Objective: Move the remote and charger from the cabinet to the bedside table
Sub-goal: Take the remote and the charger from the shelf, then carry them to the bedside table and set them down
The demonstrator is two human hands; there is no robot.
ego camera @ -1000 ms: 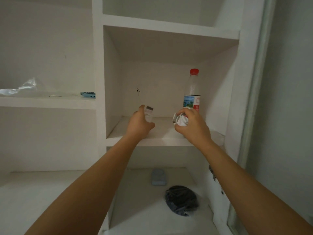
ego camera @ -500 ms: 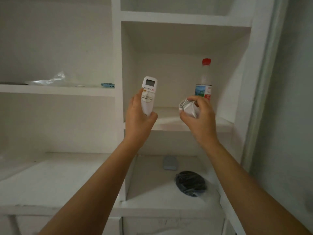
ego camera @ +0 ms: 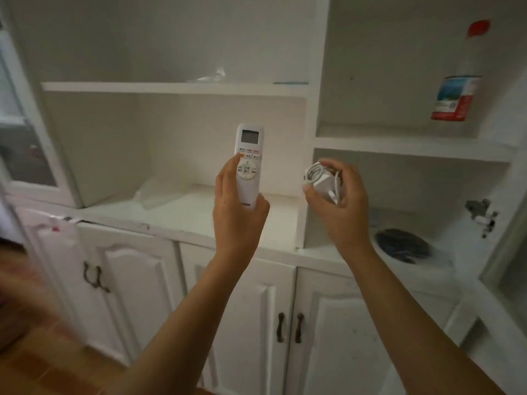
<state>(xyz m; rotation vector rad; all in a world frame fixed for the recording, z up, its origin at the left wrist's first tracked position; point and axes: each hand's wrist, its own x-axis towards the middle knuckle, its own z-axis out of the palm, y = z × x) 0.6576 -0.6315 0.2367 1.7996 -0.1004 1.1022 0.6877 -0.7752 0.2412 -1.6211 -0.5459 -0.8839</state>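
My left hand (ego camera: 238,215) grips a white remote (ego camera: 248,155) upright, its small screen and buttons facing me, in front of the white cabinet (ego camera: 176,88). My right hand (ego camera: 339,201) is closed around a white charger (ego camera: 322,179) with its cable coiled around it. Both hands are held in the air in front of the cabinet's shelves, about level with each other. No bedside table is in view.
A clear bottle with a red cap and a label (ego camera: 456,92) stands on the upper right shelf. A dark bundle in plastic (ego camera: 402,246) lies in the lower right compartment. Cupboard doors with dark handles (ego camera: 289,327) are below. Wooden floor shows at lower left.
Both hands have drawn back from the right-hand shelf with the remote and the charger. The view has swung left and down, so the cabinet's lower doors now show.
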